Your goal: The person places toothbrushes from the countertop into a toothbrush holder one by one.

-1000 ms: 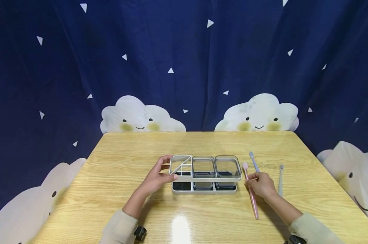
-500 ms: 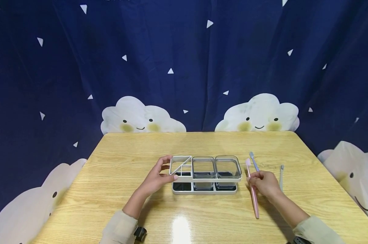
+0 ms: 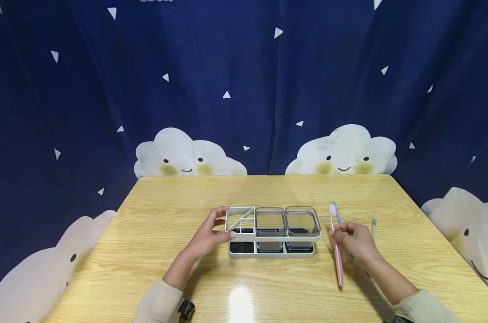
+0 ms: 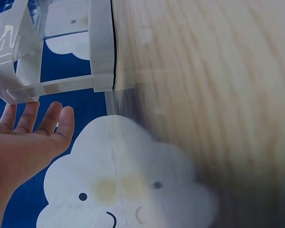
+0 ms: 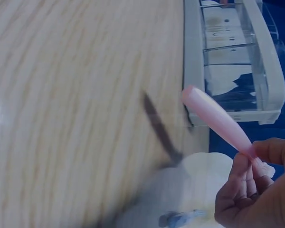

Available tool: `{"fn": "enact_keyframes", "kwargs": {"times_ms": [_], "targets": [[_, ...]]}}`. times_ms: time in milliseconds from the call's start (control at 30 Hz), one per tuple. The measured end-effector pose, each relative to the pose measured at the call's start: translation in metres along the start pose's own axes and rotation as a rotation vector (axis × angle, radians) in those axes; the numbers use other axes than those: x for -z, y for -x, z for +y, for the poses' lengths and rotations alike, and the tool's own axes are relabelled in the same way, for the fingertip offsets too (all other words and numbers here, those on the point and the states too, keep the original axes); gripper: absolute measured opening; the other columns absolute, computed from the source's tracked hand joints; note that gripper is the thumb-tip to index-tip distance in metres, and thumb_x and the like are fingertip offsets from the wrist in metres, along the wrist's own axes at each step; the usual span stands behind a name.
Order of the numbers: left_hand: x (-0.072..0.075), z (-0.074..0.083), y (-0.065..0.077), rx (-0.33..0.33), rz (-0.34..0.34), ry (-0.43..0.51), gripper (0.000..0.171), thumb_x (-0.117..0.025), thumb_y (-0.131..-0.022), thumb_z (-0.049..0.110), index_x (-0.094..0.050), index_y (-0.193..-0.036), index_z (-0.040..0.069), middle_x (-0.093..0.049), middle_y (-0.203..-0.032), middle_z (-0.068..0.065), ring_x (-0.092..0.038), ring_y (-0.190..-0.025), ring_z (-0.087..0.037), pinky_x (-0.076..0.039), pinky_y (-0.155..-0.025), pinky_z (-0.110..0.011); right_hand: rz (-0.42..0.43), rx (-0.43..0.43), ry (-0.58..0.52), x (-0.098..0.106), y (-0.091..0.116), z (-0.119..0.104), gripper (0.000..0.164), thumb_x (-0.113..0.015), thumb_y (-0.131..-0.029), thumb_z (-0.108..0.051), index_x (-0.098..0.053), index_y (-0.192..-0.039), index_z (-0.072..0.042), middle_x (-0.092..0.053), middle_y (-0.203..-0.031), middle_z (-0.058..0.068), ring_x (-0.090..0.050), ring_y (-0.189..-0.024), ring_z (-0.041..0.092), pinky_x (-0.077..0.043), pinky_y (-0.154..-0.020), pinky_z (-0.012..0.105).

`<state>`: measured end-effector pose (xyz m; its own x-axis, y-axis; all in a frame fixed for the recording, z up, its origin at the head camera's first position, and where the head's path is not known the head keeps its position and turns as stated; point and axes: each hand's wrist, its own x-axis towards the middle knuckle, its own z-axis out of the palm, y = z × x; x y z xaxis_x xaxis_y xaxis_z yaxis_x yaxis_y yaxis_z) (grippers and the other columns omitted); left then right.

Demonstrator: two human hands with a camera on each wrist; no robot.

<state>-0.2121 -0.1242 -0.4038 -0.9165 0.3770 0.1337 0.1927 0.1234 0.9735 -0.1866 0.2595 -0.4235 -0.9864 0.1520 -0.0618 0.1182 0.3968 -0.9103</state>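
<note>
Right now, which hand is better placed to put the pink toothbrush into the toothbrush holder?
Likely the right hand: it pinches the pink toothbrush, beside the right end of the toothbrush holder. The left hand grips the opposite end, so it seems better suited to steadying.

Left grip (image 4: 28, 149) at white rack (image 4: 101, 52)

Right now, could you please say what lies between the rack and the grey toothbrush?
In the head view, the pink toothbrush, the right hand pinching it and the blue toothbrush lie between the rack and the grey toothbrush.
</note>
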Motion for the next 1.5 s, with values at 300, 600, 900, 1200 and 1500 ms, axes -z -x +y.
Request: {"fn": "enact_keyframes", "kwargs": {"times_ms": [300, 600, 900, 1200, 1500], "targets": [[0.0, -0.002, -0.001, 0.002, 0.008, -0.01, 0.068, -0.071, -0.079, 0.004, -0.036, -0.138, 0.005, -0.039, -0.132, -0.017, -0.042, -0.115, -0.035, -0.041, -0.088, -0.04, 0.011, 0.038, 0.019, 0.006, 0.003, -0.013, 0.031, -0.062, -0.088, -0.009, -0.056, -0.109, 0.013, -0.061, -0.078, 0.006, -0.059, -0.067, 0.013, -0.05, -0.058, 0.029], [0.003, -0.025, -0.008, -0.004, 0.026, -0.003, 0.067, -0.074, -0.079, 0.009, -0.04, -0.136, 0.015, -0.04, -0.132, -0.01, -0.04, -0.117, -0.038, -0.041, -0.088, -0.039, 0.016, 0.072, 0.007, 0.008, 0.003, -0.022, 0.032, -0.062, -0.089, -0.011, -0.055, -0.11, 0.012, -0.061, -0.08, 0.006, -0.057, -0.068, 0.013, -0.049, -0.06, 0.027], [0.001, -0.014, -0.005, -0.003, 0.015, 0.01, 0.068, -0.072, -0.079, 0.004, -0.037, -0.137, 0.007, -0.039, -0.132, -0.016, -0.041, -0.115, -0.037, -0.042, -0.087, -0.039, 0.03, 0.135, -0.044, 0.011, 0.002, -0.03, 0.032, -0.063, -0.088, -0.01, -0.055, -0.108, 0.013, -0.062, -0.081, 0.006, -0.059, -0.069, 0.011, -0.05, -0.064, 0.024], [0.0, 0.0, 0.0, 0.017, 0.003, 0.003, 0.068, -0.071, -0.08, 0.003, -0.035, -0.138, 0.004, -0.037, -0.134, -0.017, -0.04, -0.116, -0.038, -0.042, -0.087, -0.038, 0.082, 0.182, -0.034, 0.016, 0.008, -0.044, 0.031, -0.065, -0.087, -0.012, -0.058, -0.107, 0.011, -0.062, -0.078, 0.001, -0.058, -0.066, 0.011, -0.047, -0.06, 0.024], [0.0, -0.001, 0.0, 0.022, -0.003, 0.012, 0.068, -0.071, -0.08, 0.004, -0.035, -0.138, 0.006, -0.037, -0.135, -0.016, -0.039, -0.115, -0.041, -0.041, -0.088, -0.038, 0.092, 0.194, -0.075, 0.019, 0.015, -0.057, 0.031, -0.065, -0.088, -0.019, -0.059, -0.106, 0.005, -0.062, -0.081, -0.007, -0.056, -0.073, 0.006, -0.048, -0.063, 0.022]]}}
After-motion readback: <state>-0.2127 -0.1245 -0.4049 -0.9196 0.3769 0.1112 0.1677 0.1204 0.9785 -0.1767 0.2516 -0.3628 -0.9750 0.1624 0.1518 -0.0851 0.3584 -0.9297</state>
